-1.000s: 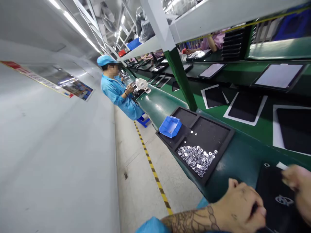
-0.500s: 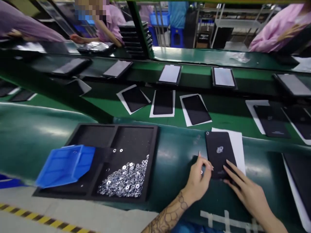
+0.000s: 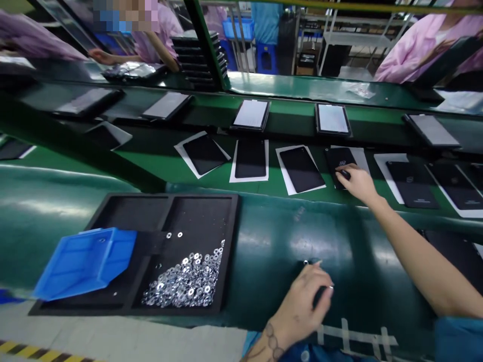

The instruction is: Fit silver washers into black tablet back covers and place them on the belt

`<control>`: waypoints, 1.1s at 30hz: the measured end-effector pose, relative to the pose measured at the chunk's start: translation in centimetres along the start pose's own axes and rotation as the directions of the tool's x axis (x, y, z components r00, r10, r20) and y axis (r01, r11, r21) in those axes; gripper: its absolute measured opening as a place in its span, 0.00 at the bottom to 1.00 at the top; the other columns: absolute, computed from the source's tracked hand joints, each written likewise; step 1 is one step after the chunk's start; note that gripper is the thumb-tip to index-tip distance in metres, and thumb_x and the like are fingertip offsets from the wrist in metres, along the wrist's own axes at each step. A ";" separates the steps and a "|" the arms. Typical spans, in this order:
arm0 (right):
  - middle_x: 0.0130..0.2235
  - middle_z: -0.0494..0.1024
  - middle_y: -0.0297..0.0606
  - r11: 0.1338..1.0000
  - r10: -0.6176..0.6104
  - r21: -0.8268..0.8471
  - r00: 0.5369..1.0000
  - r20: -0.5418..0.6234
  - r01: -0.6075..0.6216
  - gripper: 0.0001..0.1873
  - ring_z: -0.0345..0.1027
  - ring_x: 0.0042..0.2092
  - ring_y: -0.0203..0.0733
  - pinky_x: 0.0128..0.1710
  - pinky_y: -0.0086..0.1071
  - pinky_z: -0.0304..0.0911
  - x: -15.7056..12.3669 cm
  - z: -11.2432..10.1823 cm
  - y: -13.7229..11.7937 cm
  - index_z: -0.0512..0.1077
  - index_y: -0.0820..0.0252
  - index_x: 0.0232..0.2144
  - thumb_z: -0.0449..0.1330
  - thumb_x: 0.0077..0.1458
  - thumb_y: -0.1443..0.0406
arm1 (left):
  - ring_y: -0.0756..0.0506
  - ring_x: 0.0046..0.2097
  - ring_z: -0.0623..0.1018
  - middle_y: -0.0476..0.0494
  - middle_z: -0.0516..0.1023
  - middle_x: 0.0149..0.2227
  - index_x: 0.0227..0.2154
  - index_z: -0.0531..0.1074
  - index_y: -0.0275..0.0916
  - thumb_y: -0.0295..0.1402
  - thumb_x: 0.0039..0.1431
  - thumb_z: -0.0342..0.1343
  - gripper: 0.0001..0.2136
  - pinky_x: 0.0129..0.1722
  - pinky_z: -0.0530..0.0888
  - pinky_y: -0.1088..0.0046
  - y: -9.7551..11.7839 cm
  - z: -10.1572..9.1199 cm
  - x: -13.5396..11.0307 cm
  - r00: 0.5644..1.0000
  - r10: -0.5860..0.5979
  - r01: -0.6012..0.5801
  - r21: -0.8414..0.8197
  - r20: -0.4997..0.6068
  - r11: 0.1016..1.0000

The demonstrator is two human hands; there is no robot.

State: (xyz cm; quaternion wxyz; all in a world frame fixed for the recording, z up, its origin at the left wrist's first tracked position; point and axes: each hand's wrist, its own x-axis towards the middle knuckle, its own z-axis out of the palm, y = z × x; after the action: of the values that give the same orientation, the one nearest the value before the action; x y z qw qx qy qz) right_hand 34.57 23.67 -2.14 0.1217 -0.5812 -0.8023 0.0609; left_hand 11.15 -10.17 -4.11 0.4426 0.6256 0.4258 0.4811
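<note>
My right hand [image 3: 357, 184] reaches far out over the green belt [image 3: 158, 166]. Its fingers are closed on the near end of a black back cover [image 3: 339, 160] with a pale logo, which lies on a white sheet [image 3: 359, 157] in the row of covers. My left hand [image 3: 306, 301] rests curled on the dark green bench top [image 3: 264, 241], close to me. Its fingertips pinch a small shiny ring [image 3: 305, 262]. To the left of that hand sits a black tray [image 3: 128, 211] with a heap of metal washers [image 3: 181, 286].
A blue plastic bin [image 3: 83, 261] lies tilted on the tray's left part. More black covers on white sheets [image 3: 249, 160] and tablets with pale screens [image 3: 251, 113] ride the belts. Other people in pink sleeves [image 3: 415, 45] work across the line. White tape marks [image 3: 350, 337] lie near me.
My right hand carried the black cover and its white sheet from the near bench top out onto the belt. My left hand drew back slightly toward me.
</note>
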 end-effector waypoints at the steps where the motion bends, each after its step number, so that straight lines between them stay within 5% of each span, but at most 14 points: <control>1: 0.61 0.79 0.49 0.999 0.035 0.033 0.999 0.020 -0.036 0.23 0.76 0.58 0.58 0.57 0.43 0.73 1.1 0.5 -1.4 0.79 0.58 0.60 0.58 0.74 0.52 | 0.42 0.50 0.84 0.44 0.84 0.46 0.47 0.74 0.45 0.29 0.74 0.55 0.05 0.74 0.69 0.44 0.1 1.3 0.5 0.998 -0.005 0.008 -0.034 0.067 0.999; 4: 0.62 0.78 0.54 0.986 0.153 0.046 0.981 0.118 -0.160 0.29 0.75 0.58 0.59 0.56 0.42 0.71 4.0 2.2 -5.3 0.76 0.62 0.61 0.62 0.71 0.47 | 0.44 0.52 0.83 0.45 0.84 0.47 0.45 0.73 0.44 0.29 0.74 0.55 0.04 0.80 0.53 0.39 -0.5 3.0 1.8 0.995 -0.066 0.069 -0.035 0.073 0.997; 8: 0.56 0.81 0.53 0.977 0.197 0.028 0.949 0.248 -0.210 0.21 0.77 0.56 0.56 0.54 0.40 0.71 6.6 3.4 -8.1 0.74 0.62 0.60 0.60 0.74 0.55 | 0.44 0.52 0.83 0.45 0.83 0.46 0.44 0.72 0.44 0.30 0.75 0.53 0.04 0.80 0.46 0.34 -2.1 -0.7 2.4 0.996 -0.088 0.092 0.131 -0.035 0.987; 15: 0.57 0.80 0.61 0.968 0.243 -0.007 0.932 0.268 -0.250 0.20 0.77 0.56 0.62 0.57 0.47 0.71 7.3 2.9 -9.0 0.74 0.66 0.58 0.58 0.74 0.57 | 0.45 0.43 0.84 0.47 0.83 0.41 0.41 0.73 0.42 0.34 0.76 0.55 0.05 0.80 0.54 0.35 -4.5 -10.5 4.1 0.950 -0.020 0.129 0.335 -0.312 0.933; 22: 0.55 0.79 0.63 0.939 0.316 0.055 0.914 0.254 -0.339 0.26 0.77 0.56 0.61 0.56 0.46 0.71 6.5 1.7 -10.1 0.74 0.69 0.56 0.64 0.72 0.51 | 0.45 0.40 0.83 0.49 0.81 0.37 0.39 0.72 0.42 0.36 0.75 0.55 0.07 0.77 0.63 0.40 -5.2 -10.9 5.0 0.914 0.053 0.129 0.412 -0.402 0.902; 25: 0.54 0.80 0.57 0.938 0.290 0.130 0.932 0.217 -0.322 0.22 0.76 0.52 0.50 0.53 0.37 0.69 6.5 -0.8 -10.8 0.71 0.69 0.61 0.62 0.74 0.58 | 0.46 0.39 0.82 0.49 0.82 0.37 0.39 0.73 0.42 0.37 0.76 0.55 0.08 0.77 0.65 0.41 -5.5 -10.8 4.7 0.909 0.076 0.113 0.418 -0.410 0.901; 28: 0.50 0.83 0.45 0.955 0.103 0.276 0.994 0.046 -0.112 0.20 0.75 0.46 0.43 0.49 0.33 0.66 4.1 -5.5 -10.4 0.71 0.63 0.61 0.60 0.70 0.64 | 0.44 0.44 0.84 0.46 0.83 0.40 0.41 0.75 0.42 0.37 0.77 0.55 0.08 0.74 0.70 0.45 -5.4 -10.9 4.5 0.903 0.083 0.101 0.394 -0.422 0.914; 30: 0.44 0.84 0.40 0.943 -0.046 0.326 0.997 -0.056 0.062 0.11 0.75 0.43 0.45 0.46 0.35 0.65 0.3 -8.9 -9.7 0.78 0.58 0.48 0.60 0.65 0.66 | 0.42 0.50 0.84 0.44 0.84 0.43 0.42 0.76 0.42 0.37 0.77 0.57 0.07 0.68 0.76 0.51 -5.3 -11.0 4.5 0.902 0.084 0.091 0.378 -0.423 0.921; 33: 0.33 0.82 0.39 0.951 -0.139 0.277 0.990 -0.005 0.135 0.07 0.75 0.33 0.51 0.35 0.41 0.65 -7.5 -12.2 -9.1 0.80 0.51 0.34 0.63 0.62 0.59 | 0.41 0.50 0.84 0.41 0.85 0.45 0.42 0.77 0.42 0.38 0.77 0.57 0.08 0.55 0.81 0.61 -5.2 -10.9 4.5 0.894 0.060 0.115 0.357 -0.444 0.927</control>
State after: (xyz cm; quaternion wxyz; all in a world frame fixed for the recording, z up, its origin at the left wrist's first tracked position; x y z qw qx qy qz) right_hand 31.68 13.09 10.89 0.1995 -0.5011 -0.8251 0.1680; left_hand 0.69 -2.95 -6.52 0.2122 0.5645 0.6087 0.5155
